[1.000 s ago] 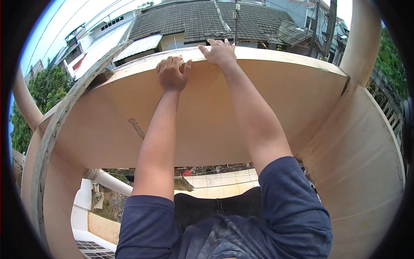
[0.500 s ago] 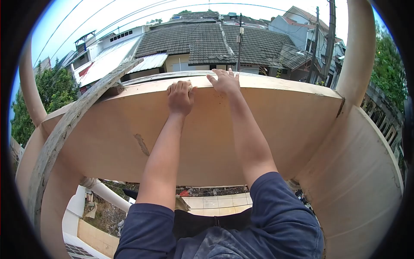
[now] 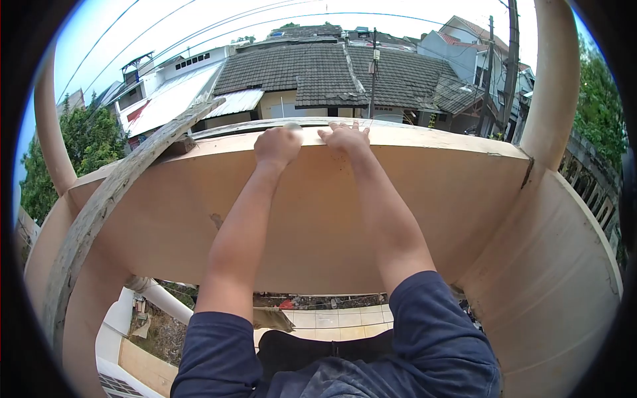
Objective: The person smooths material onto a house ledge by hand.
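My left hand is closed into a fist at the top edge of a peach-coloured wall. A small whitish patch shows beside its thumb side, too blurred to name, and the fingers hide whatever else lies in the grip. To its right, my right hand rests on the wall's light top ledge with fingers spread. Nothing shows in that hand. Both forearms reach forward across the wall's near face.
A weathered wooden plank slants over the wall at left. Round columns rise at both ends. Far below lie a tiled floor and a white pipe. Tiled roofs and overhead wires are beyond.
My left hand has turned, now showing a fist with a whitish patch at its side. My right hand stays on the ledge, its fingers lying flatter. The view has tilted slightly upward.
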Action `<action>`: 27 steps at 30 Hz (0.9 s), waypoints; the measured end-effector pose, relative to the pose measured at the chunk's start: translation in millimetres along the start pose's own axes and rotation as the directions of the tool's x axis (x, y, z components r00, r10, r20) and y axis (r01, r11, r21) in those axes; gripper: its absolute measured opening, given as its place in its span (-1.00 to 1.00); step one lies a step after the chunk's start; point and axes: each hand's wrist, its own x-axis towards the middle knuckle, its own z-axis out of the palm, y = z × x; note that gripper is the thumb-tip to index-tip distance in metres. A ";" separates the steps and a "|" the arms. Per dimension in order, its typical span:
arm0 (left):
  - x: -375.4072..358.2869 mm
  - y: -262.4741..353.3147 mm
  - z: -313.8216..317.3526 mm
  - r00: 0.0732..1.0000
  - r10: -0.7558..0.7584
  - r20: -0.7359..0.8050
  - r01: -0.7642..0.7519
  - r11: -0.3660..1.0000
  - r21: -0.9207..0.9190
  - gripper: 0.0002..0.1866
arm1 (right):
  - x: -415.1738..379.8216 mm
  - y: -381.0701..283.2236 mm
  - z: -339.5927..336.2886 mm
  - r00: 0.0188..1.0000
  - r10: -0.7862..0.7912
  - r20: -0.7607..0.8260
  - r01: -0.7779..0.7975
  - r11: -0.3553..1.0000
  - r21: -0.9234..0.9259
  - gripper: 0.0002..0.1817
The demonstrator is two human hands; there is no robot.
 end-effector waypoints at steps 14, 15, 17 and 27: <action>30.7 -31.3 16.1 0.942 -0.142 0.305 0.230 0.933 -0.276 -0.69 | -0.7 -0.7 3.6 0.995 0.019 -0.101 -0.021 1.000 -0.021 -0.08; 27.8 -36.6 20.1 0.977 -0.019 0.214 0.071 0.969 -0.235 -0.68 | 2.1 -0.4 4.7 0.995 0.025 -0.094 -0.026 1.000 -0.012 -0.07; 23.1 -51.2 34.0 0.965 0.262 0.002 -0.258 0.952 -0.165 -0.66 | 2.5 -0.5 4.5 0.995 0.019 -0.096 -0.020 1.000 -0.013 -0.07; -8.3 -17.3 38.0 0.982 0.056 -0.178 -0.055 0.998 0.008 -0.63 | -0.4 -0.5 5.1 0.993 0.009 -0.120 -0.012 1.000 -0.027 -0.11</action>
